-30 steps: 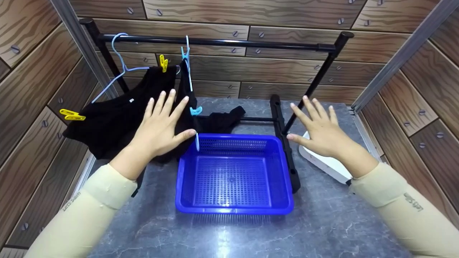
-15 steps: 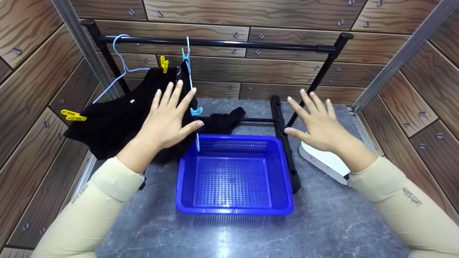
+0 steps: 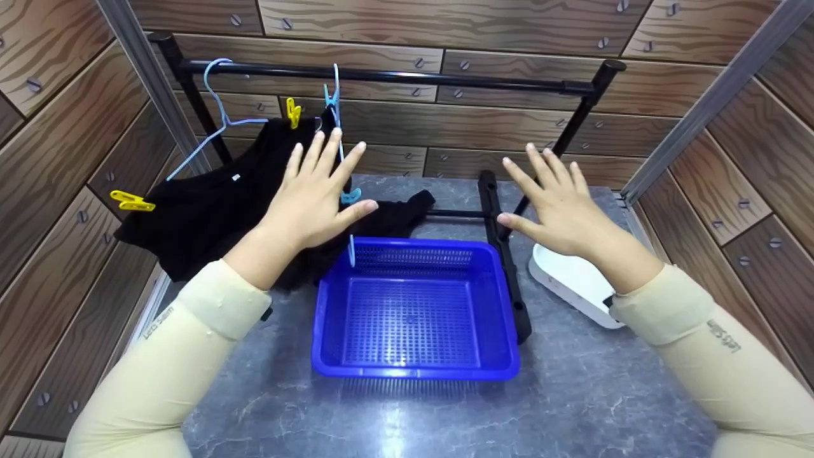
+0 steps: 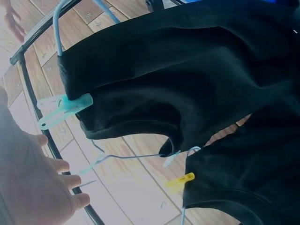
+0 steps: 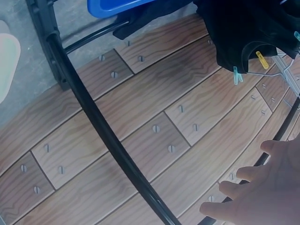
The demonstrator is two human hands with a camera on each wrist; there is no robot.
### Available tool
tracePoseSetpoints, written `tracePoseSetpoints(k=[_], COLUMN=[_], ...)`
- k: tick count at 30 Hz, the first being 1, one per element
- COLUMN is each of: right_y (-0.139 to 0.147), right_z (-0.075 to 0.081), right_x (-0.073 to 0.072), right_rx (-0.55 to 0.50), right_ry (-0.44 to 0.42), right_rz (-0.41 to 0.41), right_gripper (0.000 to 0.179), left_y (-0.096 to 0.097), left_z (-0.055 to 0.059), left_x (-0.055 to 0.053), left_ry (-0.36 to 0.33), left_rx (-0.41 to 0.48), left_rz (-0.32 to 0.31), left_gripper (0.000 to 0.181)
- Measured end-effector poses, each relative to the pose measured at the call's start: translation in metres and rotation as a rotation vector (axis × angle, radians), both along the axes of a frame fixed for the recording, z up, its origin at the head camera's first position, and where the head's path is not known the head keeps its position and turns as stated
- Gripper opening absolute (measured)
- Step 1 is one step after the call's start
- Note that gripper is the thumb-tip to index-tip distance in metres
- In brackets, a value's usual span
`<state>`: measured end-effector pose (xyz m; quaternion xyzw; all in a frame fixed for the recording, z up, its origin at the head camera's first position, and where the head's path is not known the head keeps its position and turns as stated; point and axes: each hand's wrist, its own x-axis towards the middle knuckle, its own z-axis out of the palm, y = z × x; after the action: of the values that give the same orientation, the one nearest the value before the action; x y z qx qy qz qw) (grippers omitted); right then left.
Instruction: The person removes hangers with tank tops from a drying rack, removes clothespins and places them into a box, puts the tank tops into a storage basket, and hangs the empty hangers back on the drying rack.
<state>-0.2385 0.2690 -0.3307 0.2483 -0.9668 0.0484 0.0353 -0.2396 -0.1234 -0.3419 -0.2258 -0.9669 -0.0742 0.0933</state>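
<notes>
My left hand point(image 3: 315, 200) hovers palm down with its fingers spread, overlapping the black garments in the head view. My right hand point(image 3: 559, 210) is spread likewise at the right, in front of the rack's upright. Neither hand holds anything. A black top point(image 3: 210, 210) hangs from a light blue hanger point(image 3: 198, 149), with yellow clothespins point(image 3: 132, 201) on it. Beside it hangs a second black garment point(image 4: 140, 79), with a light blue clothespin point(image 4: 65, 111) at its edge in the left wrist view. A blue plastic basket point(image 3: 413, 373) stands below and between the hands, nothing in it.
The black clothes rack point(image 3: 445, 78) stands across the back, its right foot point(image 3: 509, 273) beside the basket. A white tray point(image 3: 566, 283) lies under the right forearm on the grey marbled table point(image 3: 305, 407). Wood-patterned walls point(image 3: 394, 124) enclose three sides.
My left hand has drifted right and away from me; my right hand has shifted slightly left and up in the view. Both stay spread. The clothes and basket have kept their places.
</notes>
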Motion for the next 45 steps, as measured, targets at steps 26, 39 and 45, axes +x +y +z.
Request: tracePoseSetpoints(k=[26, 39, 45], right_y=[-0.007, -0.010, -0.013], right_z=[0.021, 0.027, 0.026], right_x=[-0.031, -0.045, -0.049], right_rx=[-0.076, -0.158, -0.182], right_ry=[0.011, 0.066, 0.092], right_rz=[-0.055, -0.047, -0.041], right_gripper=[0.081, 0.078, 0.076], left_y=[0.038, 0.050, 0.052], left_z=[0.012, 0.022, 0.023], left_x=[-0.033, -0.043, -0.049], left_ry=[0.102, 0.146, 0.140], left_rx=[-0.007, 0.025, 0.026], left_rz=[-0.034, -0.017, 0.002], left_gripper=[0.079, 0.079, 0.077])
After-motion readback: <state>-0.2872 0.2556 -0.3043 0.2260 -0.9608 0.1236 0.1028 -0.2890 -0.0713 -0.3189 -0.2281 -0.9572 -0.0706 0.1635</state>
